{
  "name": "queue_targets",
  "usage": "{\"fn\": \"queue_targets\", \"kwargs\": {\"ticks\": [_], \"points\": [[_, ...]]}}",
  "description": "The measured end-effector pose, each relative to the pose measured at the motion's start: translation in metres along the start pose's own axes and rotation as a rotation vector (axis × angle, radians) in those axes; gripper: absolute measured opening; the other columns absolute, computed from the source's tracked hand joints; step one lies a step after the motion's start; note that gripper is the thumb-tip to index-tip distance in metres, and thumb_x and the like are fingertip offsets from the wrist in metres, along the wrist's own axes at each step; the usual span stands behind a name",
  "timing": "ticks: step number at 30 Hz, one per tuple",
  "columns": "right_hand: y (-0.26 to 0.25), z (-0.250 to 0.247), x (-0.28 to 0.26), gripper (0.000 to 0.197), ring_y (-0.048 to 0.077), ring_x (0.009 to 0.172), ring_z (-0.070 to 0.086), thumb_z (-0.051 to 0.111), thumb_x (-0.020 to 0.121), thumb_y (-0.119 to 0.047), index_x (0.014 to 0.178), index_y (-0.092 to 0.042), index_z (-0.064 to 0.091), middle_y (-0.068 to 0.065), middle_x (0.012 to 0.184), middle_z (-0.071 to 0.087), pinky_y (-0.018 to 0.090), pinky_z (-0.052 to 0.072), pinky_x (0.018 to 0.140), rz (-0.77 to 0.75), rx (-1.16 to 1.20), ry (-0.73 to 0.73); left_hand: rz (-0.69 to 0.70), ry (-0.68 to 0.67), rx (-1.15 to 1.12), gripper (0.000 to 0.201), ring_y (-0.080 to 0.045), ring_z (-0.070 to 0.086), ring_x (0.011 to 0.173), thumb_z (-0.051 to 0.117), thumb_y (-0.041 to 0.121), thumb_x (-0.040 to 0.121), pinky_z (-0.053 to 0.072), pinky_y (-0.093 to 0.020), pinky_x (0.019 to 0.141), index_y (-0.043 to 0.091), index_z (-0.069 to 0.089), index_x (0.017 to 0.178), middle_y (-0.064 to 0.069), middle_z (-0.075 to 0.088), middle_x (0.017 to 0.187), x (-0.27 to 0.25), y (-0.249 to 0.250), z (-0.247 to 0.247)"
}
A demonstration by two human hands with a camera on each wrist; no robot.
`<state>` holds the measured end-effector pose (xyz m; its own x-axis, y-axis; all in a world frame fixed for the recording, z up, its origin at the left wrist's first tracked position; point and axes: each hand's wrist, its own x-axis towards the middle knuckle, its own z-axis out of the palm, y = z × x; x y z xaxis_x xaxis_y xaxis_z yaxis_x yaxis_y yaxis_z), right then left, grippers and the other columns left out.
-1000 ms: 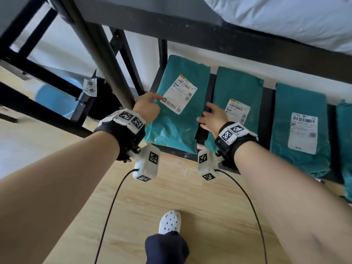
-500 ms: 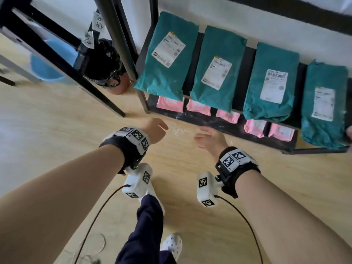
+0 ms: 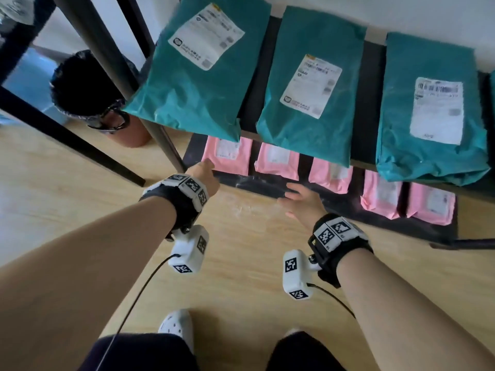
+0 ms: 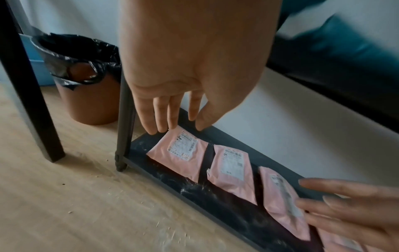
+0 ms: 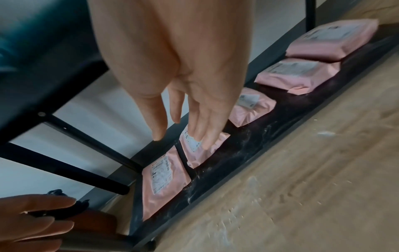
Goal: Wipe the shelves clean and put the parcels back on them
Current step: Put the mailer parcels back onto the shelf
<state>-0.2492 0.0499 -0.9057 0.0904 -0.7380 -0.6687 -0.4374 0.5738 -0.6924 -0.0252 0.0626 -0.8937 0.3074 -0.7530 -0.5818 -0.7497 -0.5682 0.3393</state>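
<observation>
Both hands reach empty, fingers extended: left hand (image 3: 202, 175) at the ten o'clock pink parcel (image 3: 227, 156), right hand (image 3: 301, 200) nearing its neighbour (image 3: 277, 161). Better to lift them clear off the dusty bottom shelf (image 3: 257, 184), not drag.

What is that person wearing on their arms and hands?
The arms are bare, with no gloves. Each wrist has a black strap topped with white tiles of black square codes. Beneath hangs a small white camera box with the same codes and a thin black cable.
</observation>
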Motion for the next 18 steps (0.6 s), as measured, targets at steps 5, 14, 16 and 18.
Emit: {"fn": "queue_targets", "kwargs": {"ticks": [5, 14, 16, 18], "points": [[0.025, -0.001, 0.091, 0.054, 0.024, 0.126, 0.05, 0.067, 0.087, -0.007, 0.137, -0.005, 0.046, 0.01, 0.137, 0.052, 0.026, 0.04, 0.098, -0.142, -0.169, 0.084, -0.038, 0.101, -0.027, 0.045, -0.032, 0.05, 0.122, 0.049, 0.007, 0.091, 0.039, -0.037, 0.101, 0.007, 0.043, 0.136, -0.017, 0.052, 0.133, 0.09, -0.014, 0.049], [0.053, -0.004, 0.213, 0.06, 0.024, 0.123, 0.047, 0.069, 0.085, -0.022, 0.136, -0.007, 0.041, 0.009, 0.136, 0.047, 0.022, 0.034, 0.089, -0.217, -0.327, 0.27, -0.046, 0.177, -0.029, 0.053, -0.03, 0.042, 0.129, 0.047, 0.012, 0.093, 0.036, -0.037, 0.103, 0.014, 0.03, 0.144, -0.015, 0.039, 0.144, 0.199, -0.036, 0.091], [0.056, -0.005, 0.235, 0.071, 0.025, 0.123, 0.047, 0.07, 0.083, -0.027, 0.142, -0.009, 0.033, 0.009, 0.139, 0.044, 0.026, 0.036, 0.092, -0.181, -0.301, 0.303, -0.053, 0.193, -0.008, 0.051, -0.032, 0.043, 0.128, 0.048, 0.01, 0.093, 0.038, -0.039, 0.103, 0.009, 0.033, 0.142, -0.016, 0.04, 0.142, 0.213, -0.036, 0.093], [0.054, -0.005, 0.251, 0.078, 0.026, 0.126, 0.046, 0.069, 0.084, -0.033, 0.145, -0.009, 0.028, 0.01, 0.143, 0.042, 0.03, 0.037, 0.098, -0.136, -0.259, 0.342, -0.067, 0.212, -0.014, 0.049, -0.033, 0.046, 0.125, 0.051, 0.011, 0.093, 0.04, -0.04, 0.102, 0.005, 0.036, 0.14, -0.017, 0.044, 0.139, 0.225, -0.038, 0.092]]}}
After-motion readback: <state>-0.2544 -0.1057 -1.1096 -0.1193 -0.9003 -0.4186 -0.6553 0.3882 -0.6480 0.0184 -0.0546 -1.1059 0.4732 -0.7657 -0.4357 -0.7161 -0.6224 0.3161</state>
